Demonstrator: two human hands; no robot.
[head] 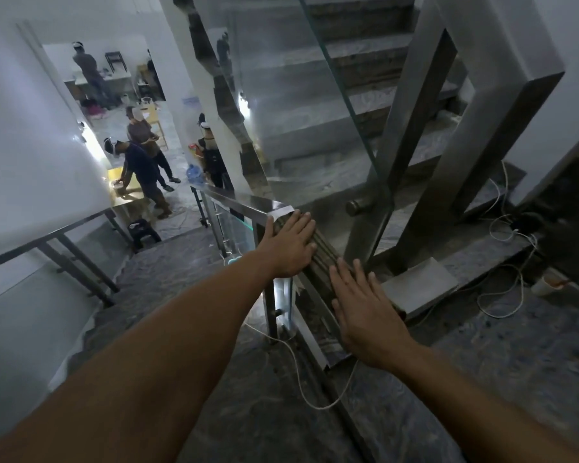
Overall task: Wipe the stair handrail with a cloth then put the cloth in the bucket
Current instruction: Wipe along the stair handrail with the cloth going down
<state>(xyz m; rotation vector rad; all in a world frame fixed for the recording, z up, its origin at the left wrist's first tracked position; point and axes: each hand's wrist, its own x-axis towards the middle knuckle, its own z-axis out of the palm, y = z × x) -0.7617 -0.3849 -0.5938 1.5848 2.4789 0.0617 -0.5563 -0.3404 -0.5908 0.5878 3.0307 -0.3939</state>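
A steel handrail (238, 199) runs from the left to a corner at mid-frame, then comes down toward me. A dark, ribbed brownish cloth (326, 253) lies draped over the rail just past the corner. My left hand (290, 243) rests flat on the cloth's upper end, fingers straight and slightly spread. Lower down the rail, my right hand (365, 312) presses flat on the cloth in the same way. Neither hand curls around the cloth. No bucket is recognisable in view.
A glass panel (331, 105) and thick steel posts (415, 128) rise right behind the rail. White cables (502, 262) trail over the landing at right, beside a small white container (545, 285). Stairs (168, 272) descend at left toward several people (141, 168) in a room below.
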